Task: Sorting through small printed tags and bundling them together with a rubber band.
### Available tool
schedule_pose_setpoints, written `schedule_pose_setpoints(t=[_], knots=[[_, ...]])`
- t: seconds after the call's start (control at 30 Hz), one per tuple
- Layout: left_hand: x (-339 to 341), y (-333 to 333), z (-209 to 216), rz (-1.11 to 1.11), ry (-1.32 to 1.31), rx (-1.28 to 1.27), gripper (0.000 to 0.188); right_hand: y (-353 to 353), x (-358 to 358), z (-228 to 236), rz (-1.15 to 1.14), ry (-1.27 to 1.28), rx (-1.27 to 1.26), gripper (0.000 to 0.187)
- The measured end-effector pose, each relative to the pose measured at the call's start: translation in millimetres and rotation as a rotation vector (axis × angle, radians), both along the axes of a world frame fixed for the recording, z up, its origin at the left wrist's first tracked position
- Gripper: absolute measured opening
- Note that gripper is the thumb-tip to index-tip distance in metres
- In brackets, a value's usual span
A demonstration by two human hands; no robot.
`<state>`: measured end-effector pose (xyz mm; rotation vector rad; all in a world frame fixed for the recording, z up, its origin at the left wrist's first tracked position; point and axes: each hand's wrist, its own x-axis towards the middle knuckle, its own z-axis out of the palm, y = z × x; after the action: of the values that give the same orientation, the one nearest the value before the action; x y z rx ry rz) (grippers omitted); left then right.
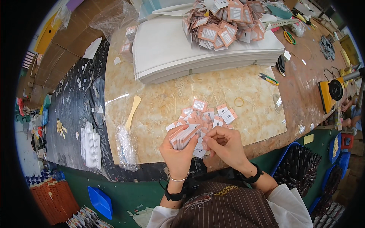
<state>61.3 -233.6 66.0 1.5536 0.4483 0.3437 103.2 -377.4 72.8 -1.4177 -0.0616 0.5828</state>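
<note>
My left hand [175,156] is wrapped round a thick stack of hang tags [180,138], white with salmon-orange edges, fanned slightly at the top. Just to its right, my right hand [229,147] is closed with thumb and forefinger pinched together. Whatever may be between those fingertips is too small to make out. Beyond and beneath both hands, a loose heap of the same tags [198,105] lies scattered on the marbled tabletop [152,114]. Part of that heap is hidden by my hands.
A tall stack of white sheets [167,45] stands at the back, bearing a big pile of tags [224,32]. Thread snips [268,79] and a rubber band [238,102] lie to the right. A wooden stick [133,112] and clear plastic bags [126,148] are left.
</note>
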Motion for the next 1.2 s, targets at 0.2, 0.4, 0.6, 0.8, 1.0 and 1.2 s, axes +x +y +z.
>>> schedule_pose_setpoints(t=[0.2,0.4,0.6,0.8,1.0,1.2], knots=[[0.5,-0.6,1.0,0.012,0.003,-0.071,0.032,-1.2,-1.0,-1.3,0.001,-0.006,0.009,0.008],[0.2,-0.5,1.3,0.008,0.0,-0.065,0.032,-3.4,0.6,-3.0,0.033,-0.015,-0.036,0.007],[0.5,0.5,0.7,0.003,-0.007,-0.045,0.032,-3.1,0.8,-3.6,0.036,-0.011,-0.013,0.008],[0.5,1.1,0.0,-0.021,-0.009,-0.028,0.032,-1.0,3.3,-4.2,0.0,0.0,0.047,0.008],[0.8,-0.4,0.0,0.0,0.021,-0.077,0.031,-2.7,3.4,-5.9,0.037,-0.036,0.014,0.007],[2.7,-8.7,7.8,-0.027,0.013,-0.051,0.029,-0.1,3.6,-4.1,-0.043,-0.054,0.07,0.006]])
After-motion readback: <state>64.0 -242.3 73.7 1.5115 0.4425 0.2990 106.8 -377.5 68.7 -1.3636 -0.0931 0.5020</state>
